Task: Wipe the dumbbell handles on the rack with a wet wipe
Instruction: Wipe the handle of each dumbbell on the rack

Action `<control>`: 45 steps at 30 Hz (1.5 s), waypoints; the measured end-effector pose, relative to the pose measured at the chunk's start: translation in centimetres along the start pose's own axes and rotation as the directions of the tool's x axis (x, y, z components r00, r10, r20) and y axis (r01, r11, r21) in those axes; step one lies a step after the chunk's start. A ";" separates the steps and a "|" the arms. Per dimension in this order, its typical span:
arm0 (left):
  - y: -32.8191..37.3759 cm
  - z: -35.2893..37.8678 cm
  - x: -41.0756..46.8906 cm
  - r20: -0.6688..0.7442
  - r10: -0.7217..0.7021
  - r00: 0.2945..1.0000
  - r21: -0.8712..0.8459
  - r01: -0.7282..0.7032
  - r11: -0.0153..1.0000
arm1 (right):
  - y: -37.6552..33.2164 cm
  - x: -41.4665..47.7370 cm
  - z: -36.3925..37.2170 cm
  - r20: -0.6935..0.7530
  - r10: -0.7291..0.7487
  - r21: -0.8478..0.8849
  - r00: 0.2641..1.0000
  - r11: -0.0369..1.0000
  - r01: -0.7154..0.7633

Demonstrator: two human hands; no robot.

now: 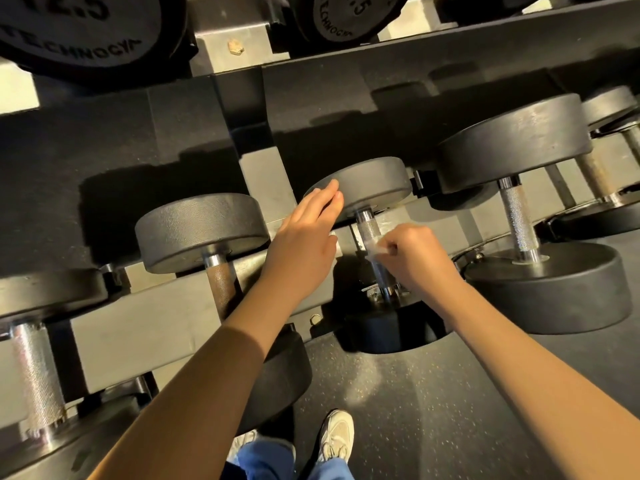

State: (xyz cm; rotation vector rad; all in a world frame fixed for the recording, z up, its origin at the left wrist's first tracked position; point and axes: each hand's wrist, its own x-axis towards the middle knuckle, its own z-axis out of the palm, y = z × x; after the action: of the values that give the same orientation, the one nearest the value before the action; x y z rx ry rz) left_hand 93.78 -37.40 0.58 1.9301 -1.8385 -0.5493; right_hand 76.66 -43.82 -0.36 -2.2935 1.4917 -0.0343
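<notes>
1. Wet wipe (pixel 375 249), frame centre: white, half see-through
2. Centre handle (pixel 367 232): bright silver, fine cross-hatched knurl, plain polished collar
3. Right handle (pixel 517 216), 3 o'clock of the wipe: silver, glittering knurl, mirror-bright ends
4. Brown handle (pixel 221 282), 9 o'clock of the wipe: rust-brown grip, silver collar
5. Far-left handle (pixel 36 372), 8 o'clock: pale silver, diamond knurl
6. Dumbbell heads (pixel 201 226): matte charcoal-black, faint leathery grain
7. Upper plates (pixel 79 29), 11 o'clock: black, raised lettering in the same black
8. Rack (pixel 138 327): dull grey beams, black uprights
9. Floor (pixel 415 410), 5 o'clock: black, scattered pale flecks
10. Shoe (pixel 337 434), 6 o'clock: cream-white; jeans (pixel 263 459): blue
</notes>
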 end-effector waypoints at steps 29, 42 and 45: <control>0.4 -0.3 0.1 0.072 -0.065 0.995 -0.077 0.071 0.995 | -0.1 -0.4 -1.1 0.120 0.094 -0.004 0.988 0.996 -0.094; 0.1 -0.2 0.2 0.072 -0.061 0.996 -0.084 0.067 0.994 | 0.1 -0.5 -1.7 0.207 0.162 -0.072 0.965 0.986 -0.150; 0.2 -0.3 0.1 0.079 -0.058 0.995 -0.081 0.064 0.995 | -0.5 1.2 -1.2 0.018 0.193 0.159 0.981 0.968 -0.194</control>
State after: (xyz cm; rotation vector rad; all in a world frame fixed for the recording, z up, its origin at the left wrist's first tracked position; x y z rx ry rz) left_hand 93.79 -37.52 0.90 1.9399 -1.7782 -0.7175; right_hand 77.29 -45.07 0.64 -2.0133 1.6419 -0.0929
